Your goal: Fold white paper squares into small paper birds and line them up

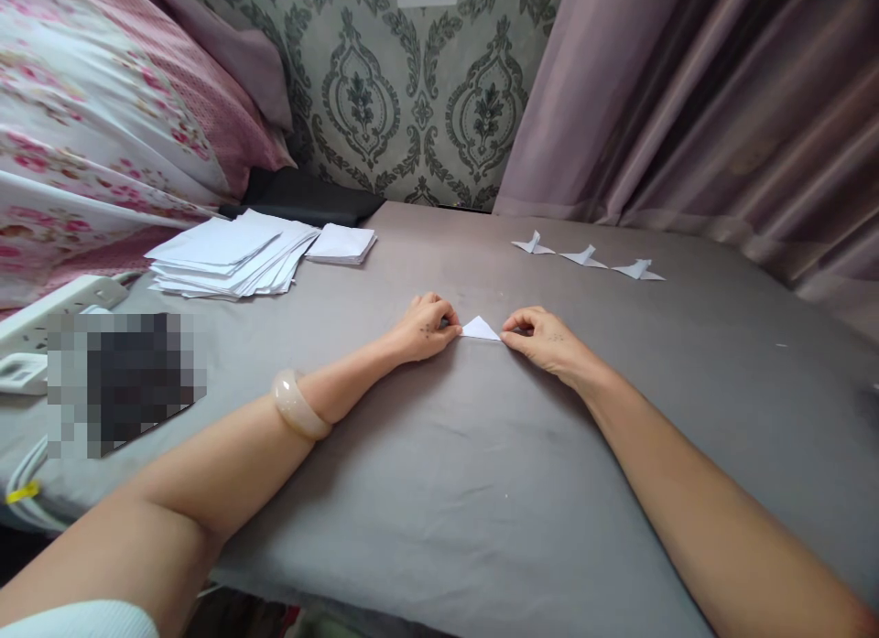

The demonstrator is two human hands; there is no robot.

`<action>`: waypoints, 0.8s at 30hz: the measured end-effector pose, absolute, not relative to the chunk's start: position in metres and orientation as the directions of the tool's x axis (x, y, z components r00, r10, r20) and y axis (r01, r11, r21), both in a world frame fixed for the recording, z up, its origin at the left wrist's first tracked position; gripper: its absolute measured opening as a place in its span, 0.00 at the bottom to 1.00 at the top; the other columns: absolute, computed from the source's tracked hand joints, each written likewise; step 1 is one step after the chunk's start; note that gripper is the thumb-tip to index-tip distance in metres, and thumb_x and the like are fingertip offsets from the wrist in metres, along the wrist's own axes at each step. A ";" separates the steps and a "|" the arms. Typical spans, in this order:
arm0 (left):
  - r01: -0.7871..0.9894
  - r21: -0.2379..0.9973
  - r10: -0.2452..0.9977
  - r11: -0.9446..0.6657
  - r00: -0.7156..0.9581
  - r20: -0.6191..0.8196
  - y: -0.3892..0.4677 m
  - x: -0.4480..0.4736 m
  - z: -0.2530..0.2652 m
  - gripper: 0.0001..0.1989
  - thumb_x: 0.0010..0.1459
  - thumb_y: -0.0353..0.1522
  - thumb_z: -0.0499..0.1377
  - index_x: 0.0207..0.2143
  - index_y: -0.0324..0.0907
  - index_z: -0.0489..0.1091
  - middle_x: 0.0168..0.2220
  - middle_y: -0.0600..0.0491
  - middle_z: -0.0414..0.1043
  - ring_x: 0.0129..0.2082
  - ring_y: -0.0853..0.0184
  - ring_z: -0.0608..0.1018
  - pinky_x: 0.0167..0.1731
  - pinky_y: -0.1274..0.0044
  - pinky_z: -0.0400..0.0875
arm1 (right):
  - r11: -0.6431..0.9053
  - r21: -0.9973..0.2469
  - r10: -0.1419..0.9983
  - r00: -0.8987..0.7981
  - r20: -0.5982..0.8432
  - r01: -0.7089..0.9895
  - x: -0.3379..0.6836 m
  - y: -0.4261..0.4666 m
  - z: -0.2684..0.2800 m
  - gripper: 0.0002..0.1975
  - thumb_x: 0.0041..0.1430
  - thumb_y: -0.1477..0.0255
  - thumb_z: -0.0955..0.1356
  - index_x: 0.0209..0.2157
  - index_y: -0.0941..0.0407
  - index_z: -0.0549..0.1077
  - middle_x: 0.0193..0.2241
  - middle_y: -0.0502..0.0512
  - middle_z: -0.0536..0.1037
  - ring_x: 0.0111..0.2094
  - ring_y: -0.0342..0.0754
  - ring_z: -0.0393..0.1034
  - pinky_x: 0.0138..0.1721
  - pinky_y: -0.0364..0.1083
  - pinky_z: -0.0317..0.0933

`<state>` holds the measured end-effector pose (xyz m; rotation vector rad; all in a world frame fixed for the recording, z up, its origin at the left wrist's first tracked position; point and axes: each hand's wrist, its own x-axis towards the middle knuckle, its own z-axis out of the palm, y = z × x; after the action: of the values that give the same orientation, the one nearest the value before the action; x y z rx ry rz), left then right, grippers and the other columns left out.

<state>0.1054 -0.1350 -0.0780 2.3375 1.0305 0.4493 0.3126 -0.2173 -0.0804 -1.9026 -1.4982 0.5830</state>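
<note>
A small white paper (480, 328), folded into a triangle with its peak pointing away from me, is held low over the grey cloth. My left hand (429, 329) pinches its left corner between thumb and fingers. At the right corner, my right hand (542, 338) is closed in a similar pinch. Beyond my right hand, three folded paper birds stand in a slanting row: a left bird (534, 243), a middle bird (584, 256) and a right bird (640, 270).
A large stack of white paper (230, 254) lies at the back left, beside a smaller stack (341, 244). A white power strip (61, 313) and a blurred-out dark object (141, 377) are at the left. Purple curtains (618, 98) hang behind the grey-covered surface (439, 492).
</note>
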 end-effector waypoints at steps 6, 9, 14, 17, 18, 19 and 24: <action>0.460 0.712 0.727 -0.530 0.679 0.102 -0.134 0.105 -0.073 0.14 0.56 0.41 0.57 0.38 0.41 0.73 0.36 0.51 0.70 0.37 0.65 0.70 0.42 0.73 0.66 | -0.162 -0.849 0.957 0.292 -0.010 0.502 0.310 -0.227 -0.077 0.18 0.43 0.74 0.63 0.39 0.54 0.75 0.32 0.51 0.74 0.30 0.44 0.66 0.34 0.44 0.61; 0.401 0.717 0.674 -0.570 0.727 0.128 -0.135 0.105 -0.074 0.15 0.57 0.42 0.55 0.38 0.42 0.75 0.37 0.51 0.71 0.35 0.67 0.71 0.40 0.73 0.67 | -0.150 -0.880 0.952 0.307 -0.005 0.450 0.304 -0.228 -0.074 0.15 0.46 0.71 0.63 0.36 0.55 0.76 0.27 0.49 0.73 0.26 0.43 0.63 0.31 0.44 0.59; 0.374 0.593 0.574 -0.713 0.797 0.187 -0.140 0.104 -0.075 0.12 0.58 0.40 0.56 0.38 0.47 0.76 0.46 0.49 0.69 0.48 0.60 0.70 0.53 0.65 0.58 | -0.086 -0.862 0.954 0.290 0.073 0.500 0.300 -0.227 -0.074 0.12 0.49 0.63 0.67 0.32 0.56 0.76 0.35 0.54 0.76 0.34 0.46 0.68 0.40 0.47 0.61; 0.368 0.560 0.546 -0.742 0.817 0.187 -0.143 0.103 -0.073 0.10 0.59 0.38 0.56 0.38 0.47 0.76 0.46 0.49 0.70 0.50 0.59 0.69 0.54 0.63 0.56 | -0.043 -0.805 0.965 0.233 0.119 0.592 0.302 -0.226 -0.081 0.14 0.47 0.63 0.69 0.35 0.55 0.75 0.40 0.55 0.76 0.39 0.48 0.68 0.44 0.49 0.62; 0.366 0.553 0.541 -0.748 0.820 0.190 -0.144 0.103 -0.072 0.10 0.58 0.38 0.57 0.38 0.47 0.76 0.46 0.49 0.70 0.50 0.59 0.70 0.53 0.63 0.56 | -0.023 -0.782 0.968 0.211 0.139 0.623 0.302 -0.226 -0.083 0.15 0.46 0.64 0.70 0.37 0.55 0.75 0.41 0.55 0.75 0.40 0.48 0.68 0.45 0.49 0.62; 0.365 0.547 0.537 -0.753 0.822 0.191 -0.144 0.104 -0.071 0.09 0.58 0.38 0.57 0.38 0.47 0.75 0.46 0.49 0.70 0.49 0.59 0.70 0.52 0.63 0.57 | -0.005 -0.759 0.968 0.194 0.160 0.652 0.302 -0.226 -0.086 0.16 0.46 0.64 0.71 0.38 0.54 0.74 0.42 0.55 0.75 0.42 0.49 0.68 0.46 0.50 0.61; 0.397 0.567 0.574 -0.722 0.801 0.169 -0.145 0.106 -0.069 0.10 0.56 0.36 0.59 0.40 0.44 0.73 0.41 0.50 0.72 0.42 0.62 0.72 0.47 0.67 0.61 | 0.052 -0.694 0.958 0.160 0.237 0.718 0.297 -0.228 -0.088 0.17 0.47 0.68 0.70 0.40 0.53 0.69 0.43 0.53 0.73 0.43 0.48 0.68 0.48 0.51 0.62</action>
<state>0.1059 -0.1453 -0.0685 2.4694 0.7202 0.4571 0.2975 -0.2284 -0.0884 -1.7188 -1.6124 0.4241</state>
